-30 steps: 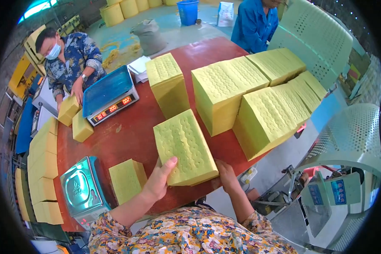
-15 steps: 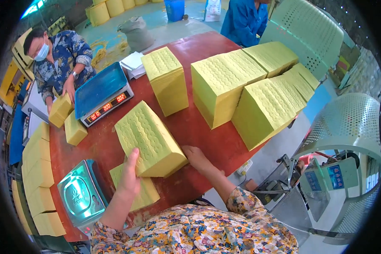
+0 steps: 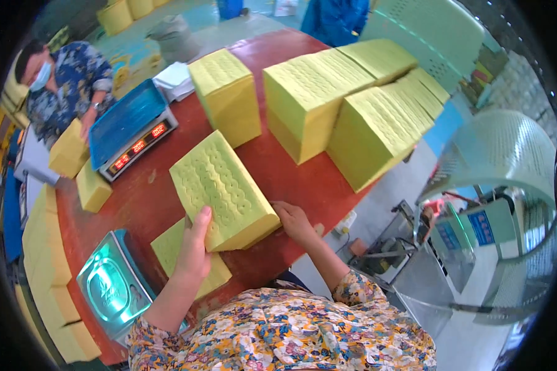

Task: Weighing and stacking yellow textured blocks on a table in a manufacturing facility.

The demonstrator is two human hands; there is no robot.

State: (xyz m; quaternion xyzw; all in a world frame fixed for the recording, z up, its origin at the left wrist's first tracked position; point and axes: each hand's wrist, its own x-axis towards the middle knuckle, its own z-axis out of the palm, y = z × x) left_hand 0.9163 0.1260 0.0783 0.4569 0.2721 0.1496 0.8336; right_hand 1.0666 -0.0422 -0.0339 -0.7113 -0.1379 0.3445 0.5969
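Between my two hands is a thick block of stacked yellow paper (image 3: 220,185), its top sheet marked with rows of scalloped cuts. My left hand (image 3: 195,247) grips the near left side, thumb over the top edge. At the right side, my right hand (image 3: 294,221) presses its fingers against the block, which sits tilted over the red table. Whether its underside touches the table is hidden. Beneath my left forearm lies a lower yellow paper stack (image 3: 170,247), partly covered. Left of that stands a small scale with a shiny metal top (image 3: 111,287).
Tall yellow paper blocks (image 3: 319,80) stand at the far right of the red table (image 3: 281,173). A blue-tray scale (image 3: 130,120) with a lit red display stands far left, beside a masked co-worker holding a yellow block (image 3: 68,149). A perforated metal machine (image 3: 495,154) is at right.
The view has shifted, so the table and its goods sit further left and up. My hands keep hold of the block, which has moved slightly right against the table.
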